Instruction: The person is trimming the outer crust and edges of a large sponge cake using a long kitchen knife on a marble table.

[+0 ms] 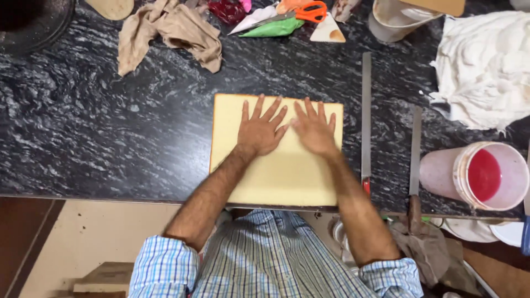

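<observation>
A flat, pale yellow rectangular sponge sheet [276, 176] lies on the dark speckled stone counter [110, 121], reaching to the counter's near edge. My left hand [260, 128] rests palm down on its far half with fingers spread. Beside it, my right hand [316, 128] also lies flat on the sheet, fingers spread. The two hands almost touch at the thumbs. Neither hand holds anything.
Two long flat metal blades [366, 116] [415, 149] lie right of the sheet. A pink plastic tub with red liquid [480, 175] lies on its side. A white cloth [486, 66], beige rag [171, 30], orange-handled scissors [306, 11] and piping bags [273, 27] sit at the back.
</observation>
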